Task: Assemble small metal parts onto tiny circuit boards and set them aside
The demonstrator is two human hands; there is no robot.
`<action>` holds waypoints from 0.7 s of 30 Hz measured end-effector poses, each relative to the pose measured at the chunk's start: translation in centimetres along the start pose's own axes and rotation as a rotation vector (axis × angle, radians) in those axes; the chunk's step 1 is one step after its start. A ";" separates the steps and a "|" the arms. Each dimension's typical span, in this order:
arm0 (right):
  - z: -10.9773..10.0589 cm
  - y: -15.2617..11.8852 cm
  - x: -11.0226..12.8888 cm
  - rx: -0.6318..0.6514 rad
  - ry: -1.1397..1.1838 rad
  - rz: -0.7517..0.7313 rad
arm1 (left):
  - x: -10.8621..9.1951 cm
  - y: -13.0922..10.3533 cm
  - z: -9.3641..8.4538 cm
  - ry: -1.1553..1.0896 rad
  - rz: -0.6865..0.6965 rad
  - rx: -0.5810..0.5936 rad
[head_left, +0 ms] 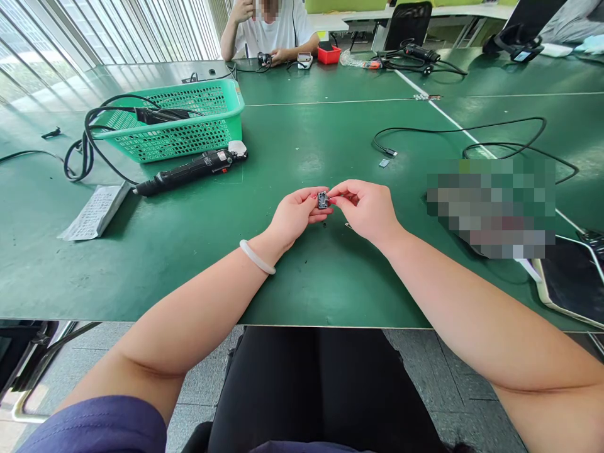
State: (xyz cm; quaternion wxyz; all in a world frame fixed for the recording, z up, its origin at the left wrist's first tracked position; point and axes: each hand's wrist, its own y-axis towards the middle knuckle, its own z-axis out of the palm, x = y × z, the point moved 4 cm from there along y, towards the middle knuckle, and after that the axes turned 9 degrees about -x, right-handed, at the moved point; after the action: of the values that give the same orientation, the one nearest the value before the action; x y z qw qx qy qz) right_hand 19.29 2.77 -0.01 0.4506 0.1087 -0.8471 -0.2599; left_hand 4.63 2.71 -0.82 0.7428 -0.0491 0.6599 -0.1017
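Observation:
Over the green table [292,283], my left hand [296,217] holds a small dark circuit board [323,200] between its fingers. A white band circles that wrist. My right hand [365,207] is closed in a pinch at the board's right edge; whatever lies between its fingertips is too small to make out. Tiny dark bits lie on the table just below the hands, and a small metallic piece [348,225] shows under my right hand.
At the left are a green basket [189,135], a black electric screwdriver [189,171] and a folded paper [97,212]. Rightward lie a cable [425,129], a blurred-out object [491,211] and a tablet [576,277]. Across the table sits a person [271,38].

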 end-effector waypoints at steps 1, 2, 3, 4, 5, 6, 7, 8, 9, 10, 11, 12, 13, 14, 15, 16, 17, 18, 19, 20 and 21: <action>-0.1 0.0 0.1 -0.003 -0.015 -0.011 | 0.0 0.0 0.0 0.003 0.004 -0.003; -0.2 0.0 0.2 -0.005 -0.030 -0.022 | 0.1 0.1 0.0 0.006 0.006 -0.004; -0.2 0.0 0.3 -0.005 -0.044 -0.033 | 0.1 0.1 -0.1 0.010 0.008 -0.006; -0.3 0.0 0.4 -0.008 -0.054 -0.043 | 0.1 0.1 0.0 0.013 0.011 -0.007; -0.3 0.0 0.5 -0.008 -0.059 -0.052 | 0.0 0.1 0.0 0.017 0.012 -0.008; -0.3 0.0 0.5 -0.008 -0.060 -0.060 | 0.0 0.0 0.0 0.021 0.012 -0.009; -0.3 -0.1 0.6 -0.007 -0.060 -0.068 | 0.0 0.0 0.0 0.025 0.010 -0.009; -0.2 -0.1 0.6 -0.005 -0.059 -0.074 | -0.1 -0.1 0.1 0.029 0.008 -0.010; -0.2 -0.1 0.6 -0.004 -0.060 -0.081 | -0.1 -0.1 0.1 0.033 0.007 -0.011; -0.2 -0.1 0.6 -0.002 -0.062 -0.088 | -0.2 -0.2 0.1 0.035 0.008 -0.012; -0.2 -0.2 0.7 -0.001 -0.066 -0.095 | -0.2 -0.2 0.1 0.035 0.010 -0.012; -0.2 -0.2 0.7 -0.001 -0.073 -0.100 | -0.2 -0.2 0.1 0.035 0.014 -0.012; -0.1 -0.2 0.7 0.000 -0.080 -0.105 | -0.2 -0.2 0.1 0.034 0.017 -0.011; -0.2 -0.2 0.7 0.002 -0.088 -0.110 | -0.1 -0.2 0.1 0.034 0.020 -0.009; -0.2 -0.1 0.7 0.003 -0.094 -0.115 | -0.1 -0.1 0.1 0.035 0.023 -0.007; -0.2 -0.1 0.6 0.005 -0.099 -0.121 | 0.0 -0.1 0.1 0.039 0.025 -0.005; -0.2 -0.1 0.6 0.006 -0.105 -0.128 | 0.0 0.0 0.1 0.043 0.027 -0.002; -0.2 -0.1 0.6 0.006 -0.112 -0.139 | 0.1 0.1 0.0 0.049 0.031 -0.001; -0.2 0.0 0.6 0.004 -0.121 -0.151 | 0.1 0.1 0.0 0.057 0.036 -0.001; -0.2 0.0 0.6 0.003 -0.132 -0.164 | 0.2 0.1 0.0 0.065 0.042 -0.001; -0.2 0.0 0.6 0.002 -0.142 -0.178 | 0.2 0.2 0.0 0.074 0.049 -0.001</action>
State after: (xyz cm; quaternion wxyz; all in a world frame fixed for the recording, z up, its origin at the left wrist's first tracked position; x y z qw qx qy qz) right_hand 19.07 2.44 0.51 0.3643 0.1653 -0.8641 -0.3053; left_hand 4.69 2.85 -1.02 0.7202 -0.0296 0.6879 -0.0849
